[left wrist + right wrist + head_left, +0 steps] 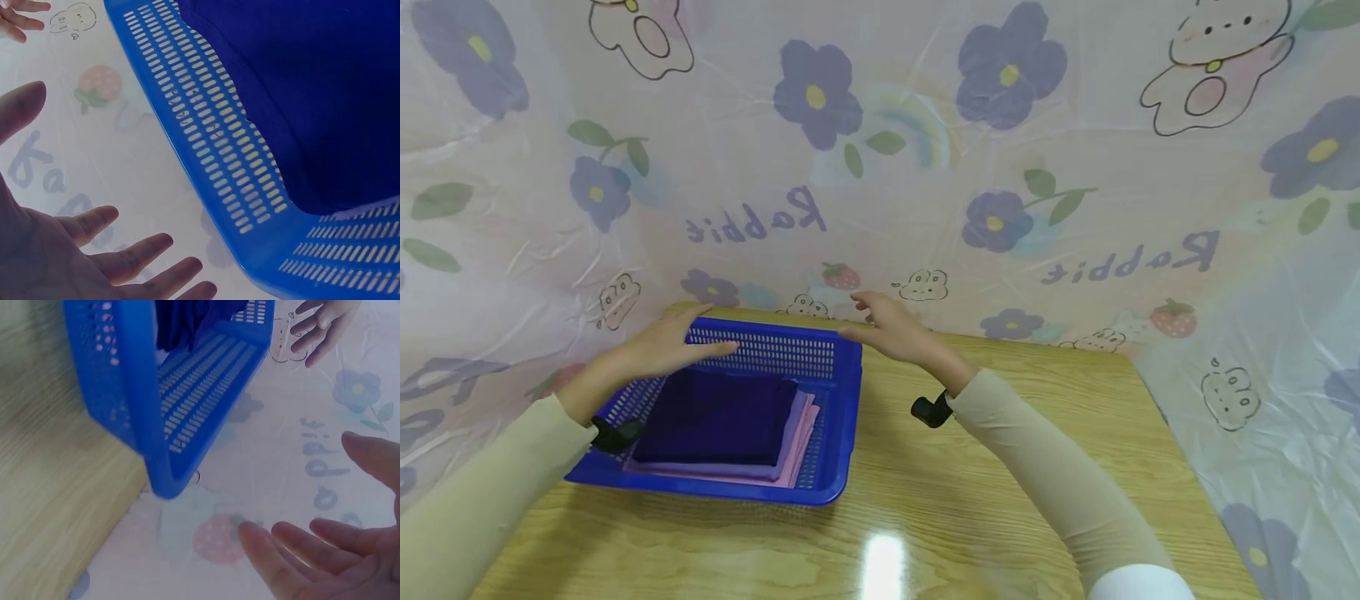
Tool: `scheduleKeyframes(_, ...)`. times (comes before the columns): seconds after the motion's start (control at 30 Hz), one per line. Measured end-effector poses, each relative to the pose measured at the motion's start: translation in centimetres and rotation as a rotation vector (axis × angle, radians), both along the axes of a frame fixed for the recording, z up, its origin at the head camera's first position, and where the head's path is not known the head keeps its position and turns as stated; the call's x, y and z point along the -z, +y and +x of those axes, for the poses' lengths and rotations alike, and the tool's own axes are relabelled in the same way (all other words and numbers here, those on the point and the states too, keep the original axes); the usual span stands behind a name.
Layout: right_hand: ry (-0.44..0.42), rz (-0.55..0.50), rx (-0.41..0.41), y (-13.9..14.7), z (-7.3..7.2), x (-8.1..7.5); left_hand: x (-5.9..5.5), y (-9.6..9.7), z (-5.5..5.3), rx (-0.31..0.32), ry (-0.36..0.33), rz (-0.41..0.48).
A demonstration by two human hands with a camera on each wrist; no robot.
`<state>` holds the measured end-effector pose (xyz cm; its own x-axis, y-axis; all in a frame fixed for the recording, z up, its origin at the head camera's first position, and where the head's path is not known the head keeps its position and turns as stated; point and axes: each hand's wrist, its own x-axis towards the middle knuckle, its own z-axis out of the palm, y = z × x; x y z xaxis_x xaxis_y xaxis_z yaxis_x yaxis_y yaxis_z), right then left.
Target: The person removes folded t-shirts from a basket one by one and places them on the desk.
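A blue plastic basket (pixel 850 417) with slotted walls stands at the left of the table. Inside it lies a stack of folded cloths: a dark navy one (pixel 715 417) on top, a lilac one (pixel 793 437) and a pink one (pixel 808 442) beneath. My left hand (pixel 670 343) hovers over the basket's back left corner, fingers spread and holding nothing, as the left wrist view also shows. By the back right corner, my right hand (pixel 891 327) is raised with thumb and fingers apart. Nothing lies between its fingers in the right wrist view.
The wooden table (pixel 1000 467) extends to the right of the basket. A pale sheet (pixel 910 167) printed with flowers and rabbits hangs behind it and down both sides. Each wrist carries a small black camera (pixel 931 411).
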<state>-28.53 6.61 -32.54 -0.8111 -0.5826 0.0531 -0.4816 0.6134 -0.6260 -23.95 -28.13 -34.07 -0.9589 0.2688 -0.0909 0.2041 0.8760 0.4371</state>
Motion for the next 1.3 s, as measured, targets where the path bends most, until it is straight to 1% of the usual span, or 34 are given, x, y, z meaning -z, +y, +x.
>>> scheduleKeyframes(0.13, -0.056, -0.022, -0.001, -1.0, 0.0, 0.1, -0.1, -0.3, 0.1, 0.008, 0.002, 0.038)
scheduleKeyframes(0.2, -0.096, -0.058, -0.001, -1.5, 0.0, 0.2, -0.1, -0.4, 0.2, 0.010, -0.004, 0.055)
scheduleKeyframes(0.37, -0.259, -0.180, 0.036, -3.0, 0.1, 1.0, 0.3, -1.2, 0.6, 0.018, -0.028, 0.026)
scheduleKeyframes(0.5, -0.386, -0.256, 0.085, -4.3, 0.3, 1.8, 0.7, -2.0, 1.3, 0.013, -0.074, -0.015)
scheduleKeyframes(0.63, -0.478, -0.304, 0.131, -5.4, 0.5, 2.6, 1.1, -2.5, 1.6, 0.001, -0.148, -0.021)
scheduleKeyframes(0.73, -0.536, -0.284, 0.162, -6.1, 0.8, 3.0, 1.1, -2.7, 1.7, -0.014, -0.210, -0.039)
scheduleKeyframes(0.83, -0.597, -0.246, 0.181, -6.9, 1.3, 3.3, 1.2, -2.9, 1.8, -0.019, -0.263, -0.080)
scheduleKeyframes(0.97, -0.669, -0.232, 0.209, -7.9, 1.6, 3.9, 1.3, -3.1, 1.8, -0.006, -0.298, -0.116)
scheduleKeyframes(1.07, -0.695, -0.240, 0.237, -8.5, 1.8, 4.6, 1.6, -3.1, 1.6, 0.004, -0.321, -0.114)
scheduleKeyframes(1.2, -0.695, -0.235, 0.247, -9.1, 2.1, 5.5, 2.0, -3.2, 1.5, 0.017, -0.345, -0.101)
scheduleKeyframes(1.3, -0.694, -0.219, 0.250, -9.5, 2.4, 5.9, 2.3, -3.3, 1.4, 0.042, -0.355, -0.104)
